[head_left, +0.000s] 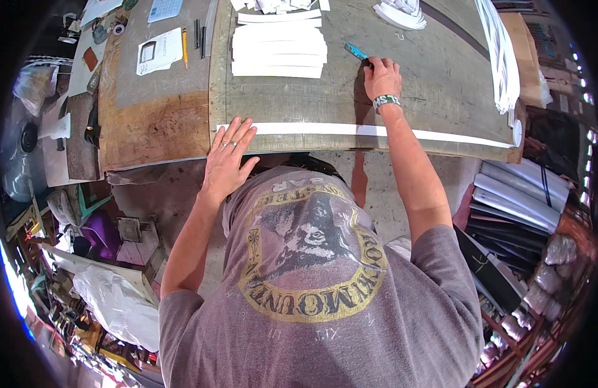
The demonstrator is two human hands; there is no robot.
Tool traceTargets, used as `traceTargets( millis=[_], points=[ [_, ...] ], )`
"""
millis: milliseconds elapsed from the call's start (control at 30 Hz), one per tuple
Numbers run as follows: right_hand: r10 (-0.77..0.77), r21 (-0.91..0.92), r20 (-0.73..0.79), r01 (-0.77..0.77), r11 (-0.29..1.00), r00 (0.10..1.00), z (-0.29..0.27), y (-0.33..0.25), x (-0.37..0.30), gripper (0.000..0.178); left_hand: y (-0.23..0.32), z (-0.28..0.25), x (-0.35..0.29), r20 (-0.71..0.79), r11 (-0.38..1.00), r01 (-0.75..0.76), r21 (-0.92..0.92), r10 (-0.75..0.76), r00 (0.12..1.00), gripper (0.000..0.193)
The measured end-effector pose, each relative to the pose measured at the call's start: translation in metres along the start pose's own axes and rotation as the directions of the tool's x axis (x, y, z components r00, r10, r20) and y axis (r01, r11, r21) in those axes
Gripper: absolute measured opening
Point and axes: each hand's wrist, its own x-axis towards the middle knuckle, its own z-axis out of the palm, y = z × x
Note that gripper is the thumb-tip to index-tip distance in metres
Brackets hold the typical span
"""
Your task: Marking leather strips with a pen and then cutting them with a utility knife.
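A long white strip [325, 129] runs along the near edge of the worktable [282, 100]. My left hand [226, 158] lies flat on the strip's left end, fingers stretched out. Farther in over the table, my right hand [382, 77] has its fingers curled around the near end of a teal utility knife [356, 51]. The knife's other end sticks out toward the far left; whether a blade is out is too small to tell. Left of the knife lies a stack of short white strips [278, 52].
Curved white pieces [402, 14] rest at the far side, and long white strips [498, 64] hang together at the right. A pencil [185, 48] and a paper sheet [158, 53] lie at the left. Rolls of material [525, 187] stand right of the table.
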Motion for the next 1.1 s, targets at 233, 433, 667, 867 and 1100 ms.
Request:
traceTargets(
  millis=[233, 433, 667, 867, 1100],
  points=[
    [0.156, 0.139, 0.26, -0.197, 0.97, 0.953, 0.006, 0.011, 0.036, 0.032, 0.0, -0.005, 0.002, 0.024, 1.0, 0.006, 0.03, -0.007, 1.0, 0.074],
    [0.135, 0.357, 0.465, -0.325, 0.875, 0.875, -0.028, 0.003, 0.046, 0.026, 0.002, -0.004, 0.001, -0.006, 1.0, 0.012, 0.008, -0.012, 1.0, 0.076],
    [0.098, 0.835, 0.215, -0.235, 0.497, 0.972, -0.047, -0.013, -0.024, 0.037, 0.006, -0.003, 0.002, 0.025, 1.0, 0.006, -0.015, -0.006, 1.0, 0.076],
    [0.332, 0.726, 0.212, -0.376, 0.576, 0.919, -0.038, -0.017, -0.06, 0.067, 0.004, -0.004, 0.003, 0.024, 1.0, 0.008, 0.009, -0.008, 1.0, 0.074],
    [0.361, 0.721, 0.318, -0.471, 0.508, 0.877, -0.058, -0.064, -0.124, 0.066, 0.002, -0.005, 0.005, 0.011, 0.999, -0.023, 0.033, 0.022, 1.0, 0.076]
  ],
)
